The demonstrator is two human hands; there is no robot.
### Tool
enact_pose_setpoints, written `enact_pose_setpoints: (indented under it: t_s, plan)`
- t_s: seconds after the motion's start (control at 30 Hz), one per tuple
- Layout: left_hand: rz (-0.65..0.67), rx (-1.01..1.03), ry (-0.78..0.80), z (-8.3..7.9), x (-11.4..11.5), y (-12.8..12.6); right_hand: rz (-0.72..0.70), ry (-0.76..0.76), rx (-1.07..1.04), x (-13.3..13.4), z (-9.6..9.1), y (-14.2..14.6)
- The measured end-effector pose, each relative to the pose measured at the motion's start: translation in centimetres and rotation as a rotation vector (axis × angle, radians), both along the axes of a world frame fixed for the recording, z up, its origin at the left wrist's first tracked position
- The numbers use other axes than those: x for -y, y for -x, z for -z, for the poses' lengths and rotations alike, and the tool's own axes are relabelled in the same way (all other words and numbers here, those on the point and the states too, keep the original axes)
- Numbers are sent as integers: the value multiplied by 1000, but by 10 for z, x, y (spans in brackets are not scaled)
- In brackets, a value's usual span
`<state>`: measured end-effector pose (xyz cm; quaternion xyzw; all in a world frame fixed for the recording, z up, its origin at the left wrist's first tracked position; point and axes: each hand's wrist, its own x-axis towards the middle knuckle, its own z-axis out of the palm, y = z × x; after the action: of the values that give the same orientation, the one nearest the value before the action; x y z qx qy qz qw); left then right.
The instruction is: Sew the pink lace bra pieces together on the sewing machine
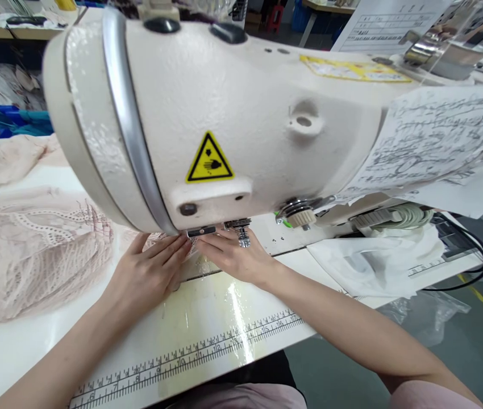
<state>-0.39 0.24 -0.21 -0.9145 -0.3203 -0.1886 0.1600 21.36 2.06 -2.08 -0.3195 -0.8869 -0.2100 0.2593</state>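
A white sewing machine head (233,113) fills the upper middle and hides its needle area. Just below its left end, my left hand (152,267) lies palm down with fingers stretched out over pale pink lace fabric (192,245). From the other side my right hand (233,253) reaches in, its fingers drawn together at the edge of the same lace. Machine parts cover some of the right fingers. More of the pink lace (41,255) spreads in loose folds over the table to the left.
A printed ruler (207,349) runs along the front of the white table. White cloth (365,258) lies at the right beside a black cable (480,267). Handwritten paper (437,136) hangs on the machine arm. A thread tension dial (301,216) juts out above my right wrist.
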Motion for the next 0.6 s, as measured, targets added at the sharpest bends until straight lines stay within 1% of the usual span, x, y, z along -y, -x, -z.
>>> enact_pose_setpoints:
  t_s: [0.13, 0.3, 0.47, 0.53, 0.6]
  plan:
    - [-15, -7, 15, 0, -1, 3, -66, 37, 4, -1, -1, 0]
    - [2, -26, -3, -2, -2, 6, -117, 49, -23, -5, 4, 3]
    - [37, 32, -83, -10, -1, 8, -170, 187, -89, -3, 5, 6]
    - [57, 39, -107, -13, 0, 8, -204, 180, -111, 0, 4, 7]
    - [82, 33, -124, -14, 2, 6, -260, 139, -139, 2, 1, 9]
